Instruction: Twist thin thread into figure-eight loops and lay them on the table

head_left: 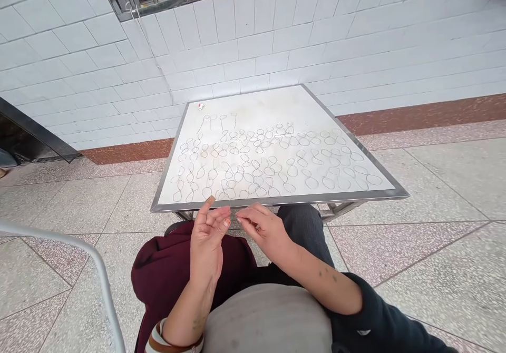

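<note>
Both hands are raised at the near edge of a white table (269, 105), their fingertips a small gap apart. My left hand (209, 229) pinches thumb against forefinger, with something thin between them that I cannot make out. The thumb and fingers of my right hand (263, 226) are also pinched together; what they hold is too small to name. Many thin wire loops (290, 188), mostly shaped like a figure eight, lie in rows on the tabletop. Several wires with one loop and a straight tail (223, 117) lie towards the back left.
A small white and red object (201, 106) sits at the table's back left corner. Behind the table stands a tiled wall (253, 42) with a barred window. A curved pale metal rail (95, 258) is at the left. Dark red cloth (166, 268) lies under my left arm.
</note>
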`<act>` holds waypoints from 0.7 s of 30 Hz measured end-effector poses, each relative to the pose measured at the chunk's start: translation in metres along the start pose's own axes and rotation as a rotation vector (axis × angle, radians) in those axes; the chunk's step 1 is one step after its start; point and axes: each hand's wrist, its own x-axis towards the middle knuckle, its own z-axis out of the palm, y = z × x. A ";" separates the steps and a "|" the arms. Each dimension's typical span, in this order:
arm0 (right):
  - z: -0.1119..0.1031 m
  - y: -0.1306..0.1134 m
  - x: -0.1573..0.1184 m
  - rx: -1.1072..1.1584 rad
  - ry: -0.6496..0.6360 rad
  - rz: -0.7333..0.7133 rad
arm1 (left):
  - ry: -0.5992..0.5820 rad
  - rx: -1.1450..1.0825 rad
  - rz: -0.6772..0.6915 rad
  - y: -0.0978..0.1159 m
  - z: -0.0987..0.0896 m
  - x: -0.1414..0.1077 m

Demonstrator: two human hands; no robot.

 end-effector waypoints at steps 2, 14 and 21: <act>-0.001 0.001 0.000 -0.049 -0.028 -0.056 | 0.043 -0.008 0.014 0.000 0.002 -0.001; 0.000 0.005 -0.002 -0.098 -0.056 -0.100 | 0.061 0.046 0.124 0.002 0.001 -0.005; 0.001 0.008 -0.004 -0.168 -0.019 -0.152 | 0.100 0.039 0.126 0.001 0.001 -0.004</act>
